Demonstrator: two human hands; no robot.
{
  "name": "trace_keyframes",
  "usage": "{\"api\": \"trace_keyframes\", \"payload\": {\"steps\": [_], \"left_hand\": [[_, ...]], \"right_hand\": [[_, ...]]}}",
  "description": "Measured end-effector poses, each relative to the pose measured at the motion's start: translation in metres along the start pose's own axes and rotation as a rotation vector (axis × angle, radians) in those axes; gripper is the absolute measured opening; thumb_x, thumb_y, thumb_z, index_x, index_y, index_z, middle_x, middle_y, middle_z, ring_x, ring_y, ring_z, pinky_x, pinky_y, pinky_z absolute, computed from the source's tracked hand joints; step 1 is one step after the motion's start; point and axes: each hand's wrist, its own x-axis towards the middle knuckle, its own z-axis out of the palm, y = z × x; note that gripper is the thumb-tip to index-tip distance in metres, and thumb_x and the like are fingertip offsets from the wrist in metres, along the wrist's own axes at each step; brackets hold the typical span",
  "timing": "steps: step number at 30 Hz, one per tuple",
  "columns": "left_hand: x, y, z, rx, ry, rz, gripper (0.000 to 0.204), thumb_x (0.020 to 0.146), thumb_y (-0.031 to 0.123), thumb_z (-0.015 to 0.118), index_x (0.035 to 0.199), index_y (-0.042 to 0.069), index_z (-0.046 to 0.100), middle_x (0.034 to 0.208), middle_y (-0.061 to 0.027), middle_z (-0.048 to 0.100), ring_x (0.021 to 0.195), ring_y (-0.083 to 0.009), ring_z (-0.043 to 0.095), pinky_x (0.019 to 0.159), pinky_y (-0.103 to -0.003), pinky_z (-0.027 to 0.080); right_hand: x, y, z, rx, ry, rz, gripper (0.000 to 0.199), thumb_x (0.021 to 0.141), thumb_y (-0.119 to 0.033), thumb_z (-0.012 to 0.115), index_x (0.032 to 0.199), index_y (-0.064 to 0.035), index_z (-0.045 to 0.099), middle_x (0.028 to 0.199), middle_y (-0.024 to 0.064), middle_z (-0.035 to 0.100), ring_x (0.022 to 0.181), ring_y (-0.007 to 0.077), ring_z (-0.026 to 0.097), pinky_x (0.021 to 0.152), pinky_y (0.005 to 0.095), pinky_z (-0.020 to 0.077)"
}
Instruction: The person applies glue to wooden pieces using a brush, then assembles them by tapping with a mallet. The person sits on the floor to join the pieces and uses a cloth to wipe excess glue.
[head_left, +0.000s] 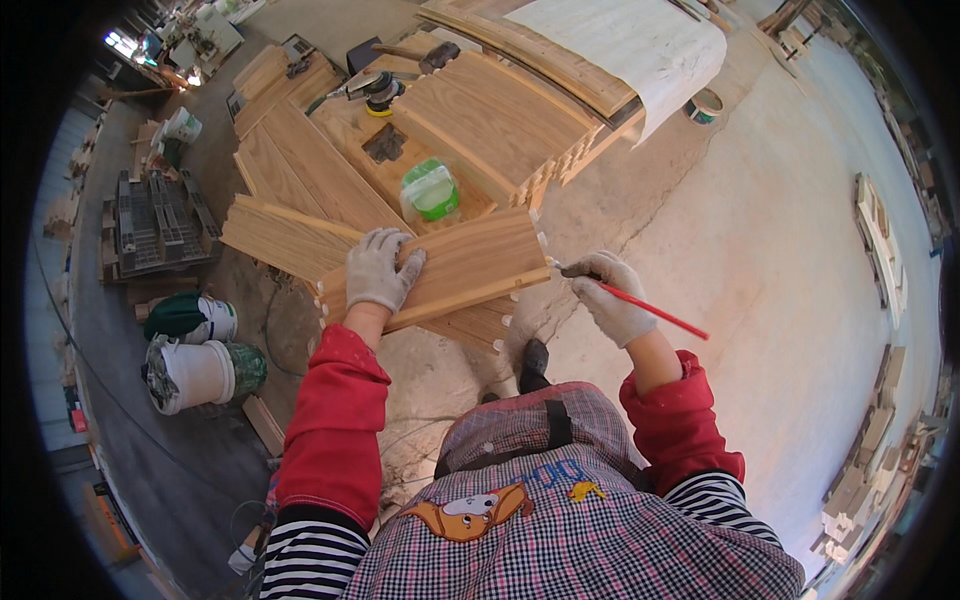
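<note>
My left hand, in a pale glove, grips the left end of a wooden board, fingers over its upper face and thumb along it. The board is tilted and has small white tabs along both short ends. My right hand, also gloved, is closed round a thin red-handled brush. Its dark tip points at the board's right end, close to the tabs; whether it touches I cannot tell. Just beyond the board a green and white plastic tub stands on the work surface.
Stacked boards lie ahead, with a sander and a mallet among other boards. White buckets and a dark plastic crate stack stand at left. A small tub sits on the floor at right, and planks line the far right.
</note>
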Motion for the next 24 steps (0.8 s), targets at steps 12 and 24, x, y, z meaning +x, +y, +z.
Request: {"api": "trace_keyframes", "payload": {"steps": [12,24], "left_hand": [[-0.001,-0.003,0.001,-0.005,0.001,0.003,0.035,0.085,0.040,0.061,0.103,0.010,0.065,0.112,-0.0095,0.063,0.113,-0.0303,0.054,0.093,-0.043,0.043],[0.000,0.000,0.000,-0.006,-0.021,-0.014,0.036,0.085,0.040,0.059,0.104,0.010,0.065,0.113,-0.0093,0.063,0.114,-0.0300,0.054,0.094,-0.043,0.042]], "right_hand": [[0.001,0.019,-0.004,0.358,-0.011,0.121,0.022,0.079,-0.002,0.054,0.096,0.0014,0.068,0.095,0.0075,0.060,0.087,0.0160,0.058,0.077,0.0278,0.0481],[0.000,0.030,-0.007,0.349,0.027,0.101,0.020,0.081,-0.001,0.051,0.094,0.0014,0.067,0.096,0.0077,0.062,0.087,0.0159,0.059,0.076,0.0280,0.0497]]}}
